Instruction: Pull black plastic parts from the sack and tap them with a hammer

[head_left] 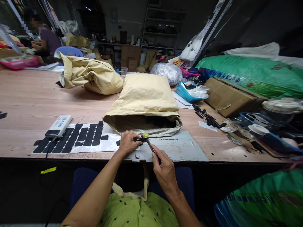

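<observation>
My left hand (127,143) is closed around a small black part (138,139) at the table's front edge. Beside its tip is a small round yellow-green piece (145,135); I cannot tell whether it is attached. In my right hand (163,167) is a slim dark rod-shaped tool (150,145), its far end touching or close to the black part. Both hands are over a grey sheet (184,146). Just beyond them lies a yellow woven sack (146,94), its dark mouth facing me and its contents hidden in shadow.
Left of my hands, black rounded pads (88,135) lie on white sheets near a white box-shaped device (58,126). Another sack (94,74) lies behind. To the right are several black pieces (208,118), a cardboard box (232,94) and a green bag (251,72). A person (47,39) sits far left.
</observation>
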The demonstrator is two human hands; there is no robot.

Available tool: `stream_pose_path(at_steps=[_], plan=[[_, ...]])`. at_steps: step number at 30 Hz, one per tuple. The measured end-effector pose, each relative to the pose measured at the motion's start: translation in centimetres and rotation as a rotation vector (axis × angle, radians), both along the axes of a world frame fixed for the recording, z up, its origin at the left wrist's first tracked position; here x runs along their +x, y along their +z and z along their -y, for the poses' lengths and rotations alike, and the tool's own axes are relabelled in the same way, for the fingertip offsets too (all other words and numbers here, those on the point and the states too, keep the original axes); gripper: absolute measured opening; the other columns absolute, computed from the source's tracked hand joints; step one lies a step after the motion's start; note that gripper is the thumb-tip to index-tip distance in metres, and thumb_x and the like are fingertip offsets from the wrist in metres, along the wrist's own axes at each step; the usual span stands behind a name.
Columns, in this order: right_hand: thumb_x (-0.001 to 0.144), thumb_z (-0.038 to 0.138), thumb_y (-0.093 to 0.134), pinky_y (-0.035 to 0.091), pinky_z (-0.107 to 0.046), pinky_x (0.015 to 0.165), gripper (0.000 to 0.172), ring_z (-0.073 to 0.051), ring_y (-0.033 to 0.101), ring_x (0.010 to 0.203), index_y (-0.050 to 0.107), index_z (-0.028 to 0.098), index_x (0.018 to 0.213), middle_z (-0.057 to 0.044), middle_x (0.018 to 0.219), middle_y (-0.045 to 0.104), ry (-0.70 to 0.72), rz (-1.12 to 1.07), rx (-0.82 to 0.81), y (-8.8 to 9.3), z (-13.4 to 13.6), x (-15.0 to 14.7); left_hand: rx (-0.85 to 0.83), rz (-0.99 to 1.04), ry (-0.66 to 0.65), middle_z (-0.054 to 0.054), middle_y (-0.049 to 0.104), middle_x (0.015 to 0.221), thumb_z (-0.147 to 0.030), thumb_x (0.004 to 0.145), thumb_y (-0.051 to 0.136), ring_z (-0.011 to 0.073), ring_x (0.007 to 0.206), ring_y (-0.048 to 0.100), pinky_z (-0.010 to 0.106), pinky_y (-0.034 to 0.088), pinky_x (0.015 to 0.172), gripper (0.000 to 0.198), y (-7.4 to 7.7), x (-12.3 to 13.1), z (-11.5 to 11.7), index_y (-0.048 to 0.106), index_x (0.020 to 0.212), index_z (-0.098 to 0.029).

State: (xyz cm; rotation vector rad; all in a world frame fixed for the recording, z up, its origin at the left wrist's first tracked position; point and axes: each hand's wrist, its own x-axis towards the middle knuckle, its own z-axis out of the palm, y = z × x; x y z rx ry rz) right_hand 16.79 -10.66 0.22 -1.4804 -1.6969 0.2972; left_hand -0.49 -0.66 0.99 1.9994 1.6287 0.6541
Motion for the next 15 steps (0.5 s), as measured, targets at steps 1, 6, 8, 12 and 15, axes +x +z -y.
stream_pose_path(at_steps=[1, 6, 8, 12, 15], plan=[[0.096, 0.025, 0.047, 0.054, -0.033, 0.095, 0.036, -0.019, 0.067, 0.107, 0.064, 0.022, 0.128, -0.008, 0.117, 0.070, -0.013, -0.007, 0.005, 0.0, 0.0, 0.1, 0.002, 0.003, 0.003, 0.001, 0.065, 0.086, -0.036, 0.074, 0.080, 0.0223, 0.092, 0.053, 0.038, 0.037, 0.089, 0.021, 0.0, 0.0, 0.0, 0.079, 0.094, -0.030], [0.096, 0.026, 0.047, 0.053, -0.033, 0.096, 0.035, -0.019, 0.067, 0.109, 0.066, 0.021, 0.125, -0.008, 0.119, 0.070, -0.012, -0.028, -0.041, -0.2, 0.1, 0.3, 0.010, -0.001, 0.007, 0.001, 0.065, 0.086, -0.035, 0.074, 0.080, 0.0223, 0.092, 0.053, 0.038, 0.037, 0.089, 0.021, 0.0, 0.0, 0.0, 0.079, 0.093, -0.029], [0.096, 0.027, 0.047, 0.053, -0.034, 0.096, 0.035, -0.019, 0.066, 0.110, 0.066, 0.021, 0.124, -0.008, 0.119, 0.070, -0.012, -0.044, -0.060, -0.3, 0.0, 0.5, 0.012, -0.001, 0.006, 0.001, 0.065, 0.086, -0.035, 0.074, 0.080, 0.0223, 0.092, 0.053, 0.038, 0.037, 0.089, 0.020, 0.0, 0.0, 0.1, 0.079, 0.093, -0.028], [0.095, 0.031, 0.048, 0.052, -0.034, 0.094, 0.035, -0.021, 0.066, 0.108, 0.066, 0.019, 0.123, -0.009, 0.118, 0.070, -0.094, -0.048, -0.030, -0.3, -1.0, 1.4, 0.025, 0.007, 0.001, 0.001, 0.066, 0.085, -0.033, 0.073, 0.080, 0.0221, 0.091, 0.052, 0.037, 0.037, 0.088, 0.021, -0.1, 0.0, 0.1, 0.078, 0.093, -0.027], [0.094, 0.029, 0.047, 0.049, -0.033, 0.088, 0.036, -0.021, 0.065, 0.102, 0.067, 0.018, 0.122, -0.009, 0.114, 0.070, -0.189, 0.052, 0.004, -0.5, -2.5, 2.7, 0.034, 0.013, -0.009, 0.001, 0.066, 0.086, -0.031, 0.072, 0.079, 0.0227, 0.092, 0.052, 0.037, 0.037, 0.088, 0.022, -0.1, -0.1, 0.2, 0.078, 0.093, -0.027]])
